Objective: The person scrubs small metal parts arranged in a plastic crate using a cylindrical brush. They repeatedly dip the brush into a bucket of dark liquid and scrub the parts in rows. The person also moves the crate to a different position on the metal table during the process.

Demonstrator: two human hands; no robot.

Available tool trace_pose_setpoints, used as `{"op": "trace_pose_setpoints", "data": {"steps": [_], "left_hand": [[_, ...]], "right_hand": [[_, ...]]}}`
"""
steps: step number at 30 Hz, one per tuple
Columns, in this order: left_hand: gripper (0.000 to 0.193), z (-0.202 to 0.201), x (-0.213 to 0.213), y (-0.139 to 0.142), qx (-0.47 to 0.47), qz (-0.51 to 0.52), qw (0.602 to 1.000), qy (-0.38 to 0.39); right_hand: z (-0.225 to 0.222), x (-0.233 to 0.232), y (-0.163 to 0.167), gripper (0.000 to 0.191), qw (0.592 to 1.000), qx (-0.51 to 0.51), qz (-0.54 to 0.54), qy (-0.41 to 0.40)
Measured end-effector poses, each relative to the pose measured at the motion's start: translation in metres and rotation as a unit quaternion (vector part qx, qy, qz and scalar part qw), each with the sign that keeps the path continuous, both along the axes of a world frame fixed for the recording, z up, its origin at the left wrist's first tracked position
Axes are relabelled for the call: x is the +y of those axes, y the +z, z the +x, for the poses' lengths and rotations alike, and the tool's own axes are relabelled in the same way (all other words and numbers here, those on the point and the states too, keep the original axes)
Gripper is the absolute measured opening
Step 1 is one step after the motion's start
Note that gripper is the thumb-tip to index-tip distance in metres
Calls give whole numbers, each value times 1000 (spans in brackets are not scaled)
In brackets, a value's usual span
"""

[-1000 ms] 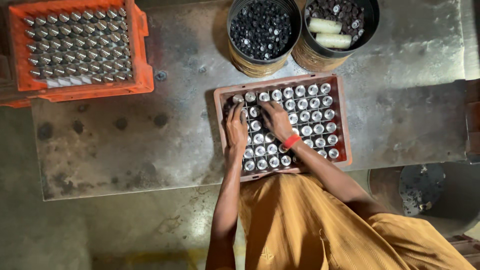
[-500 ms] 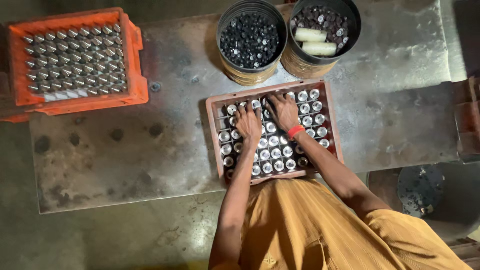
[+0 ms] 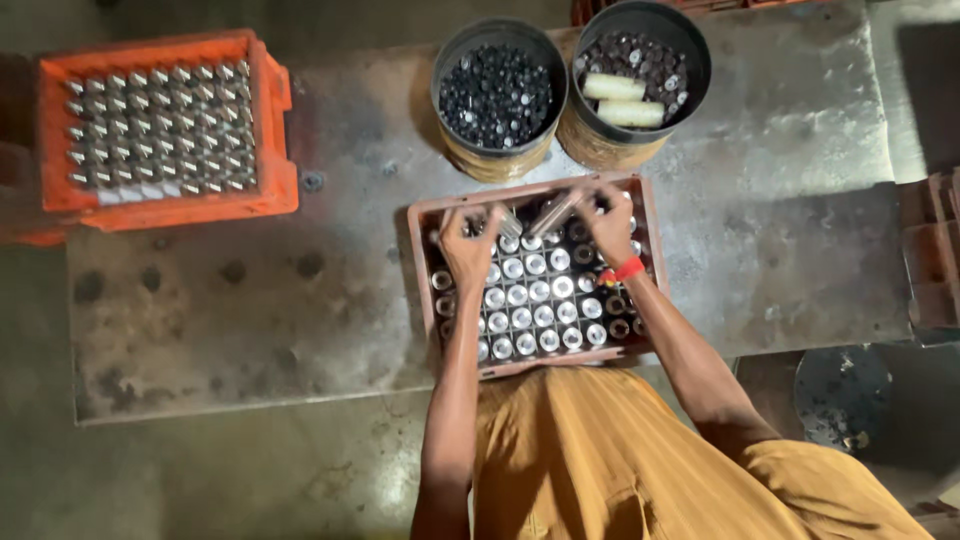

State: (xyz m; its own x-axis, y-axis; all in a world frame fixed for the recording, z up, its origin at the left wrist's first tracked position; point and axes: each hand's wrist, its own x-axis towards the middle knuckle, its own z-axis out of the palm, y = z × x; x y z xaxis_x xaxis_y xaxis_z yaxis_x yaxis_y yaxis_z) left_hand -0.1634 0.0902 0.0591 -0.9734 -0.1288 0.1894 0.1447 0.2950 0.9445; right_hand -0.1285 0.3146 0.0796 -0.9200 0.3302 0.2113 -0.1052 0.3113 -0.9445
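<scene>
Stained grey metal sheeting forms the work surface (image 3: pixel 250 310), seen from overhead. At its near edge sits a brown crate (image 3: pixel 420 290) packed with upright small bottles with silver tops (image 3: pixel 530 295). Both hands work at the crate's far row. The left hand (image 3: pixel 468 238) is curled closed over the far-left corner; what its fingers enclose cannot be made out. The right hand (image 3: pixel 608 222), with a red band at the wrist, is closed on a small clear bottle (image 3: pixel 552 210). That bottle is lifted and tilted, its long axis running roughly left to right across the far row, lying toward the left of the right hand and between the two hands. Just beyond the crate stand two dark buckets: one (image 3: pixel 498 95) holding small black caps, nearer the left hand; the other (image 3: pixel 640 80) holding mixed pieces and two pale rolls, nearer the right hand. An orange crate (image 3: pixel 275 150) of similar bottles sits well apart at far left.
</scene>
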Motion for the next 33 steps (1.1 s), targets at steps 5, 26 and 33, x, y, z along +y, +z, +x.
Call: {"op": "trace_pose_setpoints", "data": {"steps": [5, 26, 33], "left_hand": [[49, 20, 19, -15, -342, 171, 924, -13], [29, 38, 76, -21, 68, -317, 945, -46], [38, 1, 120, -10, -81, -379, 919, -70]], "right_hand": [[28, -28, -34, 54, 961, -145, -235, 21], [32, 3, -20, 31, 945, -49, 324, -11], [-2, 9, -6, 27, 933, -92, 347, 17]]}}
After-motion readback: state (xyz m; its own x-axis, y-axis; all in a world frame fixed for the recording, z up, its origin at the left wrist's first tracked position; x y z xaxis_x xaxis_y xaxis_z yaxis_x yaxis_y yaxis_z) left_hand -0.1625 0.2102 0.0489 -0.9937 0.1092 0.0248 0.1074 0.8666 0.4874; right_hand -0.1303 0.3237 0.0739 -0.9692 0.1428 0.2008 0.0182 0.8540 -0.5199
